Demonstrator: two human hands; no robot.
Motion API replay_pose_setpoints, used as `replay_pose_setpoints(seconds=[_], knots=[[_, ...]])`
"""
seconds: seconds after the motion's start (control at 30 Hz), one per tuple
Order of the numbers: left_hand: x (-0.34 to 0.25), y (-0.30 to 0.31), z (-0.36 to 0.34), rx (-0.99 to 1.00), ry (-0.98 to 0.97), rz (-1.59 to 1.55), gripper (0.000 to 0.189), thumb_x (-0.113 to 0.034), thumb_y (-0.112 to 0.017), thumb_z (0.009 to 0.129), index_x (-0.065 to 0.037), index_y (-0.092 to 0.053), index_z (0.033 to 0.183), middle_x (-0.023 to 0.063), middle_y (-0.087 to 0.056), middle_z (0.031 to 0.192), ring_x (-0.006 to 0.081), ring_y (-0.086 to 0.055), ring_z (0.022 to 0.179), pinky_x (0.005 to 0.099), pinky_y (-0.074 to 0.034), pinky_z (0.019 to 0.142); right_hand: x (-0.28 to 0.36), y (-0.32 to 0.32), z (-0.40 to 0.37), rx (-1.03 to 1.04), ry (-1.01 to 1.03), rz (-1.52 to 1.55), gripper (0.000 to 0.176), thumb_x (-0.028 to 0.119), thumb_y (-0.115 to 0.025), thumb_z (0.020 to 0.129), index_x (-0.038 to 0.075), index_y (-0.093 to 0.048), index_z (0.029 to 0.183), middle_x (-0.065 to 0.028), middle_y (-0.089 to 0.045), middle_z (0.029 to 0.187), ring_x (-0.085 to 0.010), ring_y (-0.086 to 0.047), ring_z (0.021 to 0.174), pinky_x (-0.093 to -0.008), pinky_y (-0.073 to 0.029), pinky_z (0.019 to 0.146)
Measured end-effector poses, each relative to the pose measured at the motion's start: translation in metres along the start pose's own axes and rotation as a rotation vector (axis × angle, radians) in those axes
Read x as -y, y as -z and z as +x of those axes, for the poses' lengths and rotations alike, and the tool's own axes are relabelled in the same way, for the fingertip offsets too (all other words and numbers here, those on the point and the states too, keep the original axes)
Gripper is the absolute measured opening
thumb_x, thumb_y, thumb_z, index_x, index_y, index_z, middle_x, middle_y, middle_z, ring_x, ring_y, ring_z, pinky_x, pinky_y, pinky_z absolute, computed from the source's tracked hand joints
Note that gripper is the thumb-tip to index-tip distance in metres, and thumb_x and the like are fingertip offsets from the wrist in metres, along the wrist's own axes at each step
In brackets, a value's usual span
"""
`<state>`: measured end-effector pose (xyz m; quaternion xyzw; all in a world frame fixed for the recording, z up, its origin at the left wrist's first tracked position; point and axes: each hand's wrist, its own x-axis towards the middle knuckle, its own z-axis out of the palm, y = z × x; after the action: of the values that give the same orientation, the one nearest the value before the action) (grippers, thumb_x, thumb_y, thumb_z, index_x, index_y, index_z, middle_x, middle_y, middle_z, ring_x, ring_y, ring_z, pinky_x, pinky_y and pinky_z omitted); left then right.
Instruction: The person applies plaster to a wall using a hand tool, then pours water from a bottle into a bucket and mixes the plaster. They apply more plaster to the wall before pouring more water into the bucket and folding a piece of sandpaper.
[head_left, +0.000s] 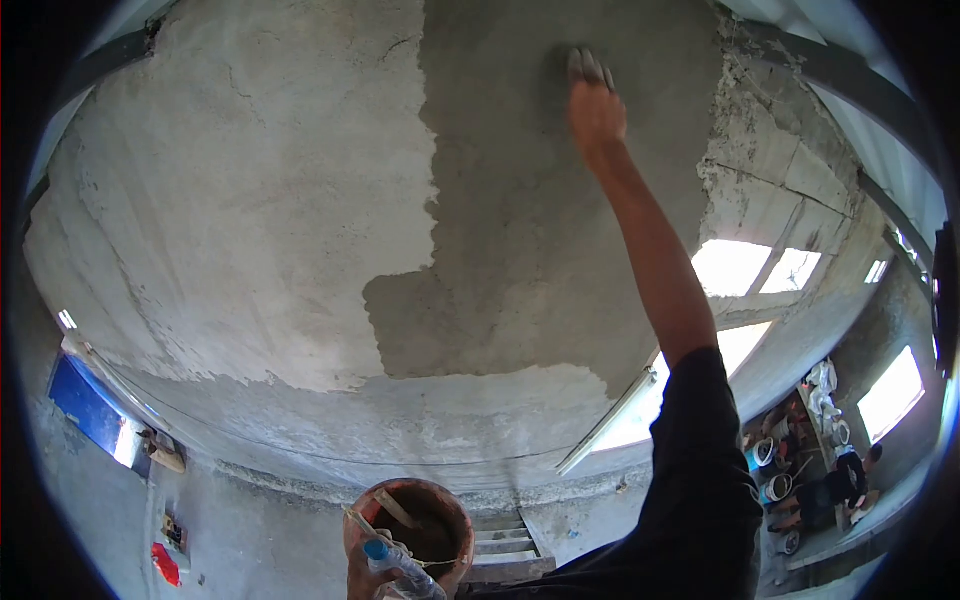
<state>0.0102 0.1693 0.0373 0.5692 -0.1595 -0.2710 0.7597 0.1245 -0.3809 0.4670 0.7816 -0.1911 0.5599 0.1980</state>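
Note:
My right hand (597, 108) reaches high up the wall, its grey-coated fingers stretched out against dark, wet-looking plaster (530, 200). Whether anything thin lies beneath those fingers is hidden. Paler, dry-looking plaster (270, 190) borders the dark patch on the left along a ragged edge. At the bottom of the view, a reddish-brown bucket (357, 545) has a stick (397, 508) inside it. A clear plastic bottle (408, 575) with a blue cap is at the bucket's near side. My left hand is out of sight.
Bright window openings (733, 268) lie right of my arm, with a pale tube (605, 425) along the wall below. Wooden steps (500, 545) stand beyond the bucket. Far below right, a person (835, 485) is among several buckets (776, 488). A blue panel (90, 400) is at far left.

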Motion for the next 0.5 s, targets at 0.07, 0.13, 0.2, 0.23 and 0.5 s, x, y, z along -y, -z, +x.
replay_pose_setpoints(seconds=[0.07, 0.13, 0.2, 0.23, 0.5], knots=[[-0.002, -0.001, 0.0, 0.005, 0.012, -0.002, 0.082, -0.034, -0.087, 0.053, -0.004, -0.046, 0.118, 0.0077, -0.055, 0.099, 0.0212, -0.058, 0.089, 0.0345, -0.049, 0.078, -0.006, -0.012, 0.007, -0.071, 0.133, -0.012, 0.043, 0.013, -0.049, 0.084, -0.007, -0.047, 0.122, -0.024, -0.047, 0.127, -0.0304, -0.046, 0.12, -0.036, -0.039, 0.099], [-0.004, -0.002, 0.0, 0.01, 0.012, -0.003, 0.082, -0.034, -0.087, 0.053, -0.004, -0.046, 0.117, 0.0077, -0.055, 0.099, 0.0213, -0.058, 0.089, 0.0346, -0.049, 0.078, -0.007, -0.029, 0.001, -0.151, 0.244, -0.318, 0.043, 0.014, -0.049, 0.084, -0.008, -0.048, 0.12, -0.0247, -0.048, 0.126, -0.0302, -0.046, 0.12, -0.036, -0.039, 0.099], [-0.006, -0.003, 0.0, 0.014, 0.013, -0.015, 0.082, -0.035, -0.087, 0.053, -0.004, -0.046, 0.117, 0.0078, -0.055, 0.099, 0.0213, -0.058, 0.089, 0.0347, -0.049, 0.078, 0.001, -0.032, -0.02, -0.058, 0.173, -0.447, 0.042, 0.014, -0.049, 0.084, -0.009, -0.048, 0.12, -0.0253, -0.048, 0.125, -0.0302, -0.047, 0.119, -0.0357, -0.039, 0.099], [-0.007, -0.003, 0.0, 0.018, 0.022, -0.017, 0.082, -0.035, -0.087, 0.053, -0.004, -0.046, 0.117, 0.0078, -0.055, 0.099, 0.0213, -0.058, 0.089, 0.0347, -0.049, 0.078, 0.004, -0.029, -0.033, 0.045, 0.092, -0.575, 0.042, 0.013, -0.049, 0.084, -0.01, -0.048, 0.12, -0.026, -0.049, 0.124, -0.0301, -0.048, 0.118, -0.0354, -0.04, 0.099], [-0.015, -0.008, 0.002, 0.046, 0.034, -0.016, 0.082, -0.035, -0.087, 0.053, -0.004, -0.046, 0.117, 0.0079, -0.055, 0.1, 0.0215, -0.058, 0.089, 0.0351, -0.049, 0.079, 0.001, -0.015, 0.016, -0.114, 0.151, -0.165, 0.036, 0.012, -0.052, 0.082, -0.008, -0.056, 0.112, -0.0243, -0.049, 0.124, -0.0333, -0.05, 0.115, -0.0384, -0.04, 0.097]])
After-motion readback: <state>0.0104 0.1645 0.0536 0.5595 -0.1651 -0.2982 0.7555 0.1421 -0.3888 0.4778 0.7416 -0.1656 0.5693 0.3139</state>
